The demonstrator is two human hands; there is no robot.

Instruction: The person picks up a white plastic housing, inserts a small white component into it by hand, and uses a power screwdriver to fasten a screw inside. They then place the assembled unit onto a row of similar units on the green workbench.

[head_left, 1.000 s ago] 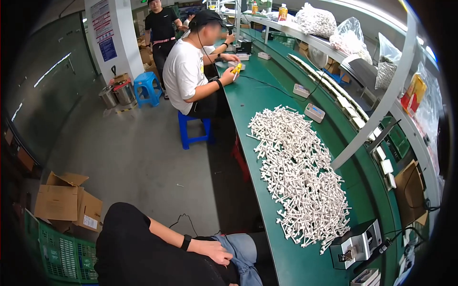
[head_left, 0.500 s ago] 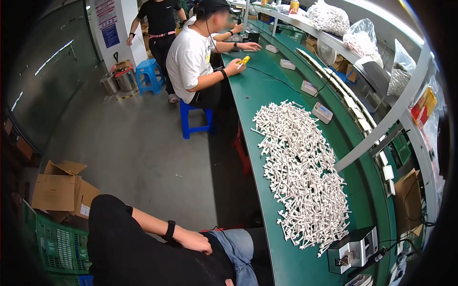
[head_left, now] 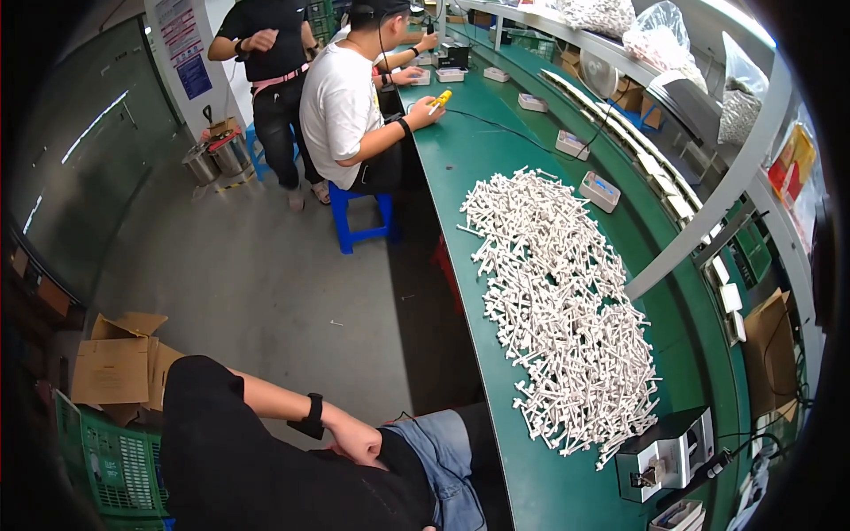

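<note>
My left hand (head_left: 357, 442) is closed at my waist, its curled fingers bunching the cloth of my black shirt (head_left: 292, 478); the fingertips are hidden. A dark band (head_left: 312, 414) circles that wrist. Blue denim (head_left: 436, 451) covers my lap beside the hand. My right hand does not show. To my right, a wide pile of small white plastic stick-like parts (head_left: 558, 310) lies on the green bench (head_left: 522, 478). At the pile's near end stands a small grey and black bench device (head_left: 664, 460) with a metal fixture, and a dark handle with a cable beside it.
A person in a white shirt (head_left: 341, 106) sits at the bench holding a yellow tool (head_left: 443, 99); another in black (head_left: 274, 62) stands behind. Small trays (head_left: 600, 191) line the bench. A post (head_left: 708, 208) rises past the pile. Cartons (head_left: 111, 370) and a green crate (head_left: 115, 465) sit left.
My left hand has shifted slightly left and up, still closed at my waist. The standing person has stepped nearer the seated one and raised a hand. The seated person's far hand has drawn back.
</note>
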